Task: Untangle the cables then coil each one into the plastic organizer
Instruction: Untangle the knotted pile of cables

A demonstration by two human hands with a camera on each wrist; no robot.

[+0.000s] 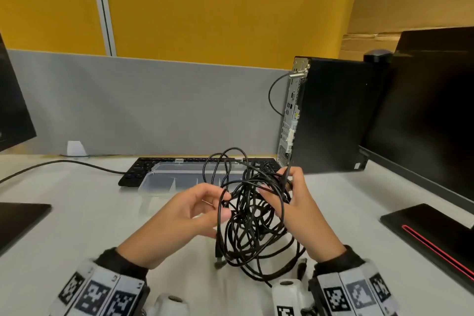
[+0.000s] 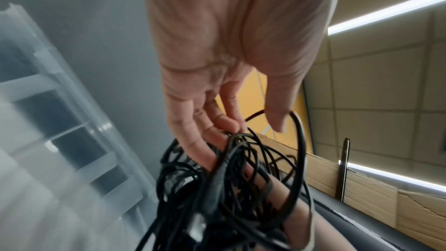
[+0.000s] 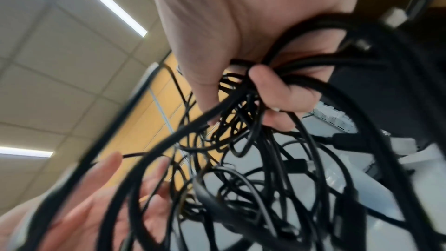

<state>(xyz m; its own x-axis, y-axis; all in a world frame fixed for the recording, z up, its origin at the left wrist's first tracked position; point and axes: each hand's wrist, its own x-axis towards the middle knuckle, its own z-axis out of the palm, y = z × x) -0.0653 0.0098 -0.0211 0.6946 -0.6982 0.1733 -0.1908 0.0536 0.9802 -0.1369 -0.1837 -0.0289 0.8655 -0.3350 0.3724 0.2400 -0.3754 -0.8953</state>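
Note:
A tangle of black cables [image 1: 254,215] hangs between my two hands above the white desk, its lower loops and plugs trailing on the surface. My right hand [image 1: 279,187] grips a bunch of strands at the tangle's upper right, fingers curled round them [image 3: 241,102]. My left hand [image 1: 220,204] reaches into the left side with fairly straight fingers; one loop lies over its thumb [image 2: 253,129]. The tangle fills the wrist views [image 2: 229,188] [image 3: 253,169]. The clear plastic organizer [image 1: 179,177] lies just behind the hands, its compartments visible [image 2: 48,102].
A black keyboard [image 1: 143,169] sits under the organizer's far edge. A computer tower [image 1: 328,115] and a monitor [image 1: 431,110] with its stand base [image 1: 436,233] stand at right. Another monitor [image 1: 10,110] and base [image 1: 18,218] are at left. A cable [image 1: 64,161] crosses the desk.

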